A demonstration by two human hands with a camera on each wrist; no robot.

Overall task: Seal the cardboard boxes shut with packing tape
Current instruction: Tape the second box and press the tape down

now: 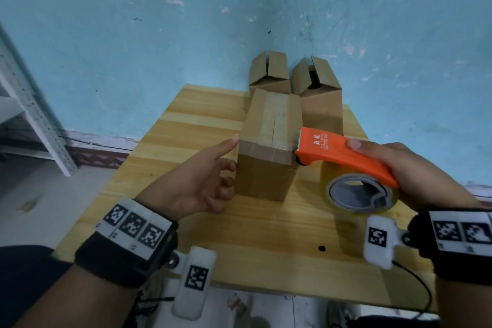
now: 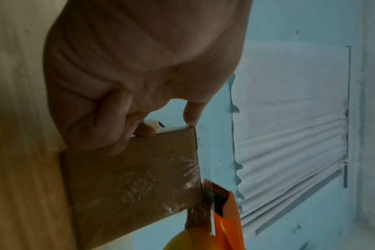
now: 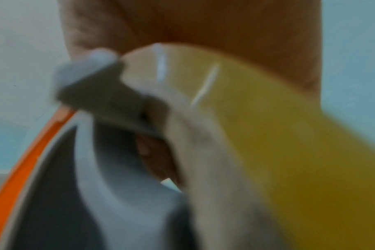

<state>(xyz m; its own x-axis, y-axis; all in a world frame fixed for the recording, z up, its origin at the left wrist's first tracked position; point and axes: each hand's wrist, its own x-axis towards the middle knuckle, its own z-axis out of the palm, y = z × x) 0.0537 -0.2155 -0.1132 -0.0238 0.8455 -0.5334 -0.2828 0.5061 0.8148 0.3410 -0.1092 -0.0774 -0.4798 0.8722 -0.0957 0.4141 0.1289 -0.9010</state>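
A closed cardboard box (image 1: 266, 176) stands mid-table, with clear tape along its top seam and a band of tape across its near top edge. My left hand (image 1: 213, 176) steadies the box's left side, its index fingertip on the top left corner and the other fingers loosely curled. The left wrist view shows the left hand (image 2: 139, 67) touching the box (image 2: 128, 182). My right hand (image 1: 415, 168) grips an orange tape dispenser (image 1: 343, 154) that carries a yellowish roll (image 1: 330, 176). Its blade end sits at the box's right top corner. Blurred, the roll (image 3: 289, 135) fills the right wrist view.
Two more cardboard boxes (image 1: 269, 72) (image 1: 318, 88) with flaps ajar stand behind, against the blue wall. The wooden table (image 1: 266, 234) ends near my wrists. A metal shelf upright (image 1: 34, 114) stands left of it. A black cable (image 1: 420, 282) hangs over the front right edge.
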